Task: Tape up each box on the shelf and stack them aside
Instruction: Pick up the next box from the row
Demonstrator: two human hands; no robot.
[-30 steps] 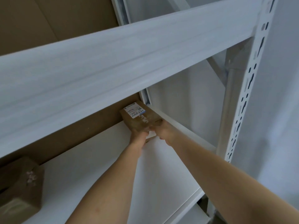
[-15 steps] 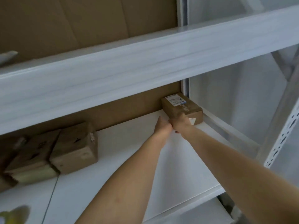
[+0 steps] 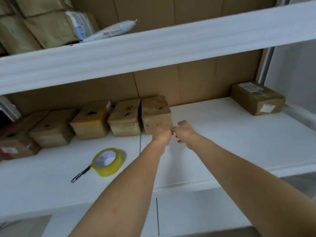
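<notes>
Boxes (image 3: pixel 123 117) are being lined along the white shelf's (image 3: pixel 222 142) cardboard back; the end box (image 3: pixel 154 112) is being touched by the left hand (image 3: pixel 162 132), the right hand (image 3: pixel 183 130) loosely curled, empty.

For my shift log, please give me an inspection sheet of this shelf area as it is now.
Surface: white shelf board, with a seam line.
Job's things: row of brown boxes along the back; labelled box at far right; yellow tape roll; pen-like tool beside the roll.
Clutter: nothing seen.
Hands: left hand at the front of the rightmost row box; right hand beside it, fingers curled; grip unclear.
Cables: nothing seen.
Surroundings: upper shelf with wrapped parcels; cardboard backing.
</notes>
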